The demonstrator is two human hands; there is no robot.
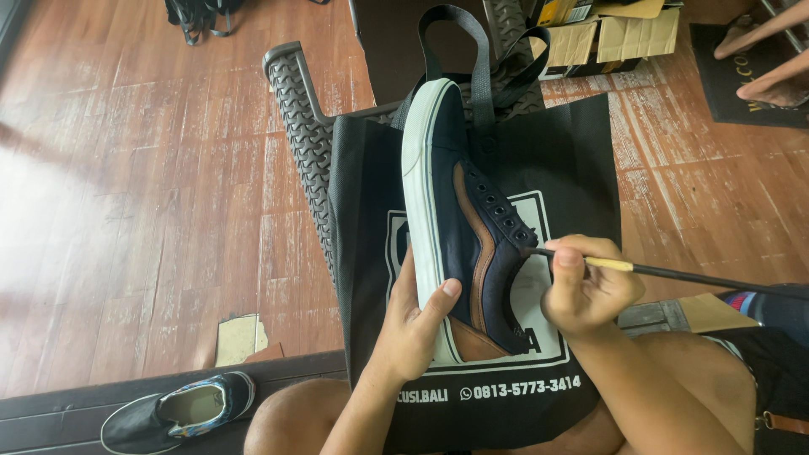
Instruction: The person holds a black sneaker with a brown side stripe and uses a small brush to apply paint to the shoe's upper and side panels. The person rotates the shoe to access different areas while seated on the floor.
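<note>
On the black tote bag [581, 168] across the lap, the left hand [413, 324] clasps the navy sneaker [459, 219] by its heel; the right hand [586, 291] pinches a thin paintbrush [674, 274] at the eyelets. Short, steady strokes seem wise.

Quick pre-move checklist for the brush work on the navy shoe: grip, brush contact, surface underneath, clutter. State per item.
1. Shoe held firm: ok. The left hand wraps the white sole of the navy shoe near the heel, thumb on the side panel.
2. Brush grip: ok. The right hand pinches the thin brush near its tip end.
3. Brush tip on target: ok. The tip meets the shoe's eyelet row; whether it carries paint, cannot tell.
4. Surface protected: ok. The black tote bag lies under the shoe, over the lap.
5. Laces out of the way: ok. Eyelets look empty.
6. Other shoe apart: ok, on the floor at lower left.
</note>
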